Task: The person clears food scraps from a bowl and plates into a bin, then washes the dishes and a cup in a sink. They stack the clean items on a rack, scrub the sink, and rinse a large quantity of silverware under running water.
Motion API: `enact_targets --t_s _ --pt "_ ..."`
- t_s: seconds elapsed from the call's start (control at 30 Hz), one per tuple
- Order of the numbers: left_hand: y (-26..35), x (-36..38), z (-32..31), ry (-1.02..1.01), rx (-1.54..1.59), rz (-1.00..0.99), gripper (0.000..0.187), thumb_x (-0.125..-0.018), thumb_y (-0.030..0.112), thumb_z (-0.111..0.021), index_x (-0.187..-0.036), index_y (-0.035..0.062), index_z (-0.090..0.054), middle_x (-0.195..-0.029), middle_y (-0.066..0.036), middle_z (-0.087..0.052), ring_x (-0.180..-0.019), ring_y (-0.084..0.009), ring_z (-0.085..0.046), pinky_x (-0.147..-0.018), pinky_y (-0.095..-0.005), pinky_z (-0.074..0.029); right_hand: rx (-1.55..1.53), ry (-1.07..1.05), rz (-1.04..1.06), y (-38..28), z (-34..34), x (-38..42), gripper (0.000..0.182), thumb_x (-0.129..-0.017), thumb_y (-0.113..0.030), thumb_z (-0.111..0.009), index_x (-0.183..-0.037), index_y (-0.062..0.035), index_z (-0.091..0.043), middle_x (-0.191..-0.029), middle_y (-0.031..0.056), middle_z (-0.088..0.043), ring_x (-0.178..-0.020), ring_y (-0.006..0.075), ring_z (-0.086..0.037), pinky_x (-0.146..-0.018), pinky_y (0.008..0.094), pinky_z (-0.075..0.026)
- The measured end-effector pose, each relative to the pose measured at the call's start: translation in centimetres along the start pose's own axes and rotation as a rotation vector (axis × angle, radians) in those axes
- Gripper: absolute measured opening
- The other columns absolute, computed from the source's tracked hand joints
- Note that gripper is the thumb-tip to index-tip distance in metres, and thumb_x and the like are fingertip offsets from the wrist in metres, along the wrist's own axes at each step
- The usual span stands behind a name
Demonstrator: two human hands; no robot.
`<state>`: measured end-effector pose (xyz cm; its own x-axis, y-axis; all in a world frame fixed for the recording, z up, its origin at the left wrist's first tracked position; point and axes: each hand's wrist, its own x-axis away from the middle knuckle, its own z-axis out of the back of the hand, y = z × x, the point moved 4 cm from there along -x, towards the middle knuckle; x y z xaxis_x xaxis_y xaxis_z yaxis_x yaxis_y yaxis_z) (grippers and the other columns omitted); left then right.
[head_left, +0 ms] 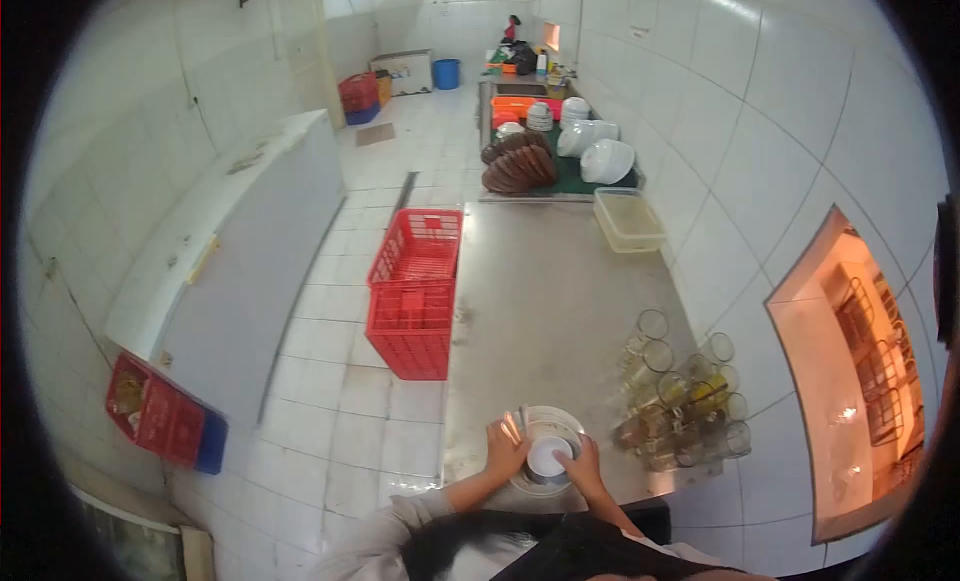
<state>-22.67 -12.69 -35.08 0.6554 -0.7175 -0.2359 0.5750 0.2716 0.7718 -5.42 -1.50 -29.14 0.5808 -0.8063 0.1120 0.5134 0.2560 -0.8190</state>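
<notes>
I see both arms reaching forward, left hand (505, 446) and right hand (583, 465) close together, fingers curled.
</notes>
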Motion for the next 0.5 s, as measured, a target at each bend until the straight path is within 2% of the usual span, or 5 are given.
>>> enact_targets --t_s 0.03,0.1,0.23,0.3,0.5 --pt "0.0 0.3 0.2 0.004 -0.025 0.01 0.068 -0.076 0.037 -0.066 -0.124 -0.0056 -0.042 -0.116 -0.026 -0.044 -0.109 -0.0419 -0.041 -0.094 -0.0493 -0.035 -0.02 -0.019 0.003 -0.4 -0.3 0.4 0.077 -0.064 -0.03 -0.081 -0.124 0.0015 -0.045 -0.122 0.0235 -0.046 -0.118 0.0391 -0.039 -0.101 0.0457 -0.033" --pt "-0.2 1.3 1.0 0.088 -0.194 0.045 0.078 -0.074 0.042 -0.069 -0.128 -0.0048 -0.036 -0.119 -0.027 -0.043 -0.113 -0.0433 -0.04 -0.096 -0.0491 -0.034 0.47 0.198 0.012 -1.4 -0.1 1.6 0.074 -0.065 -0.029 -0.08 -0.124 -0.0003 -0.046 -0.122 0.0237 -0.044 -0.117 0.0385 -0.041 -0.098 0.0447 -0.037" --pt "-2.6 1.0 -1.1 -0.23 -0.048 0.165 0.083 -0.07 0.047 -0.072 -0.126 -0.0057 -0.039 -0.122 -0.028 -0.043 -0.115 -0.0434 -0.041 -0.096 -0.0469 -0.037 0.219 0.194 -0.107 -1.3 0.5 1.2 0.067 -0.066 -0.027 -0.079 -0.121 -0.001 -0.05 -0.123 0.0236 -0.042 -0.116 0.0375 -0.042 -0.098 0.0431 -0.038" --pt "-1.3 1.4 -0.1 -0.173 -0.063 0.157 0.082 -0.07 0.047 -0.072 -0.124 -0.0057 -0.041 -0.118 -0.028 -0.047 -0.112 -0.0428 -0.044 -0.094 -0.0462 -0.04 -0.02 0.184 -0.119 2.4 -1.3 0.0 0.064 -0.067 -0.025 -0.079 -0.12 -0.0005 -0.051 -0.123 0.0232 -0.041 -0.115 0.037 -0.043 -0.097 0.0427 -0.039" --pt "-0.8 1.4 5.6 -0.273 0.162 0.256 0.086 -0.073 0.052 -0.068 -0.132 -0.0037 -0.039 -0.116 -0.029 -0.051 -0.107 -0.0435 -0.049 -0.094 -0.0463 -0.04 0.081 0.137 -0.096 1.4 -4.5 1.3 0.061 -0.067 -0.023 -0.078 -0.118 0.0005 -0.054 -0.117 0.0239 -0.047 -0.11 0.0373 -0.048 -0.093 0.042 -0.041"
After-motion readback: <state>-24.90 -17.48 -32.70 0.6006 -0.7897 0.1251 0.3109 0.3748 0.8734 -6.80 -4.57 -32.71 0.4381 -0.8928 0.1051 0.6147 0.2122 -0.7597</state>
